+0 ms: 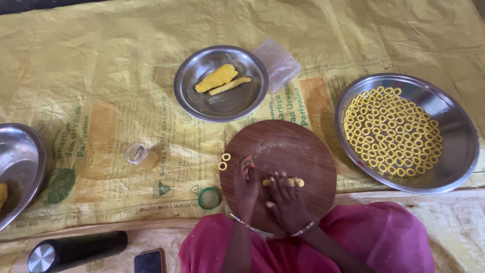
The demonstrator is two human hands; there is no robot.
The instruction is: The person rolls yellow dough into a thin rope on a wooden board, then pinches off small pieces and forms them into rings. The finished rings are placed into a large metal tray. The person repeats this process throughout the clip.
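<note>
The yellow plastic sheet [101, 65] covers all the floor and gives much free room on the far side and the left. On it, at the right, stands a big steel tray [457, 151], its left half packed w/ small yellow dough rings [391, 132]; its rim lies just beside the round wooden board [288, 146], so there is little room on that side. At the left edge of the view a steel bowl [20, 162] is only partly seen. Behind the board sits a smaller steel plate [237, 101] w/ a flat dough lump [217, 78] and a dough stick [231, 85], and a clear plastic bag [278, 60] touches its right rim.

On the near part of the board the right hand [289, 205] lies flat, fingers stretched over a short yellow dough roll [298, 182]; I see no closed grip, only pressing down. The left hand [246, 184] rests beside it w/ fingers loosely bent; whether it holds something I cannot tell.

The dough roll looks soft, light and easy to squash or tear; I judge light fingertip touch near its ends is best, not a pinch in the middle. Two finished rings [224, 161] sit at the board's left edge and could be knocked off. Near the board's left are a green lid [208, 197] and a small glass jar [142, 154] on its side.
</note>
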